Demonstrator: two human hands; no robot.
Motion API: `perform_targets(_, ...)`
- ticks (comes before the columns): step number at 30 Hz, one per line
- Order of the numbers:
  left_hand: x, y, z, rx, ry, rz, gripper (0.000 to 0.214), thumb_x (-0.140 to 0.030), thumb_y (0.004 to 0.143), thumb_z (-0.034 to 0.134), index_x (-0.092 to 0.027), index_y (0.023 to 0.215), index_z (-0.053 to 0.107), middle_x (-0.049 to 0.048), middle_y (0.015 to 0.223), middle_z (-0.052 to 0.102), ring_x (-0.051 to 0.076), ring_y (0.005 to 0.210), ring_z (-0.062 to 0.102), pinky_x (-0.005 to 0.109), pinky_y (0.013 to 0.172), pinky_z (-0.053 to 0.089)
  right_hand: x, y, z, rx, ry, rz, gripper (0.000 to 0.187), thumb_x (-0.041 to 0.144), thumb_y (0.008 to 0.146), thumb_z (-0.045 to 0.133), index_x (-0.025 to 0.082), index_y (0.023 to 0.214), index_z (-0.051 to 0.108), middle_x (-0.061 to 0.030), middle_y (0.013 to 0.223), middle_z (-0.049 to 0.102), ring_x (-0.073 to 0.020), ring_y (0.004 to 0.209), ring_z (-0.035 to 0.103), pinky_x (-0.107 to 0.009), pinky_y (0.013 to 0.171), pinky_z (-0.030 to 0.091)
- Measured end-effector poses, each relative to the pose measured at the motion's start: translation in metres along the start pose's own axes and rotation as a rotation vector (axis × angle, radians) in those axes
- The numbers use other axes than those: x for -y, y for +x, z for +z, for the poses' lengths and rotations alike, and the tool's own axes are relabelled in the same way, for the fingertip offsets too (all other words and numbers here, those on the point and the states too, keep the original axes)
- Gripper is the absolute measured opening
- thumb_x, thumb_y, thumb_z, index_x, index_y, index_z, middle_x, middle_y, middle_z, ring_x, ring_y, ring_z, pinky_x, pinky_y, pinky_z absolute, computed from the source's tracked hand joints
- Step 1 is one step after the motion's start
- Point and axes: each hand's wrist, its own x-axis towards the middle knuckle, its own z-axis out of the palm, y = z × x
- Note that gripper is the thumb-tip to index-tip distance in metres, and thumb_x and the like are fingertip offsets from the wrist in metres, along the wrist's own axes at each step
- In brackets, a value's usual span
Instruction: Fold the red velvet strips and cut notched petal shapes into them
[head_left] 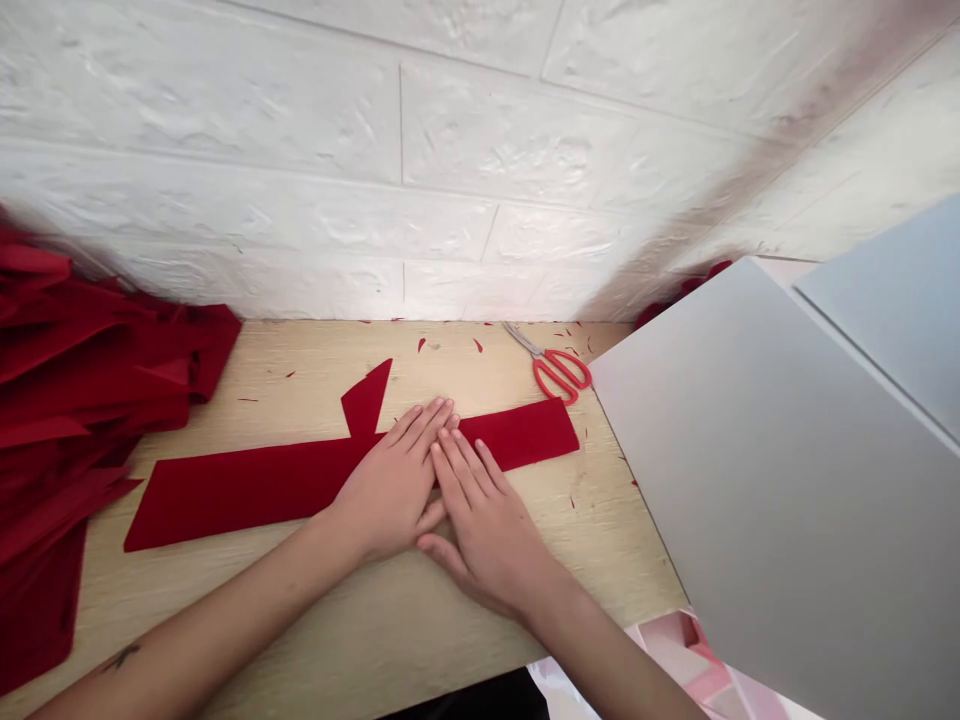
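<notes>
A long red strip of fabric (247,490) lies flat across the wooden table, slanting slightly up to the right. My left hand (397,480) rests palm down on its middle, fingers stretched out. Beside it, my right hand (484,515) also lies flat, its fingertips on the strip and meeting the left hand's fingers. Both hands hide the strip's centre. A small pointed red fabric piece (366,400) sticks out above the strip, near my left hand; whether it is joined to the strip I cannot tell.
Scissors with red handles (559,372) lie behind the strip's right end. A heap of red fabric (82,370) fills the left side. Small red scraps (478,346) are scattered about. A grey-white box-like panel (772,470) stands at right, and a white brick-patterned wall (322,200) rises behind.
</notes>
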Motion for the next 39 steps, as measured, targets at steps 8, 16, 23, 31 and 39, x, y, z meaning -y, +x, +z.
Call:
perform_targets(8, -0.001, 0.0, -0.005, 0.012, -0.075, -0.035, 0.082, -0.058, 0.099, 0.032, 0.001, 0.155, 0.027, 0.0207, 0.164, 0.02, 0.032, 0.154, 0.019, 0.045, 0.127, 0.017, -0.063, -0.062, -0.002, -0.212, -0.304, 0.688, 0.069, 0.042, 0.104, 0.029, -0.003, 0.156, 0.025, -0.0302, 0.16, 0.029, -0.0415, 0.151, 0.022, -0.064, 0.116, 0.032)
perform_targets(16, -0.001, -0.001, -0.003, -0.006, -0.059, -0.033, 0.082, -0.055, 0.097, 0.036, 0.003, 0.154, 0.028, 0.0233, 0.163, 0.021, 0.033, 0.154, 0.018, 0.045, 0.126, 0.018, -0.01, -0.017, -0.004, 0.033, -0.098, -0.018, 0.068, 0.049, 0.102, 0.04, 0.006, 0.154, 0.036, -0.016, 0.159, 0.039, -0.0268, 0.152, 0.028, -0.047, 0.123, 0.032)
perform_targets(23, -0.002, 0.0, -0.008, 0.073, -0.112, -0.052, 0.084, -0.057, 0.098, 0.034, 0.004, 0.155, 0.023, 0.0234, 0.164, 0.014, 0.035, 0.154, 0.012, 0.048, 0.127, 0.013, -0.033, -0.035, -0.003, -0.197, -0.426, 0.641, 0.077, 0.05, 0.102, 0.036, -0.013, 0.146, 0.038, -0.0391, 0.152, 0.036, -0.0477, 0.146, 0.032, -0.063, 0.114, 0.034)
perform_targets(31, -0.001, 0.0, -0.006, 0.064, -0.143, -0.056, 0.084, -0.057, 0.098, 0.032, 0.004, 0.155, 0.022, 0.0235, 0.164, 0.013, 0.034, 0.155, 0.009, 0.047, 0.128, 0.011, -0.023, -0.03, 0.011, 0.013, -0.144, 0.151, 0.071, 0.047, 0.103, 0.034, 0.008, 0.16, 0.021, -0.016, 0.163, 0.031, -0.0277, 0.153, 0.024, -0.05, 0.122, 0.031)
perform_targets(39, -0.001, 0.001, -0.009, 0.091, -0.159, -0.054, 0.085, -0.059, 0.098, 0.032, 0.003, 0.155, 0.023, 0.0227, 0.164, 0.011, 0.035, 0.155, 0.01, 0.048, 0.127, 0.012, -0.059, -0.05, 0.001, -0.225, -0.257, 0.539, 0.072, 0.045, 0.104, 0.028, -0.003, 0.157, 0.023, -0.027, 0.162, 0.027, -0.0374, 0.153, 0.02, -0.06, 0.121, 0.027)
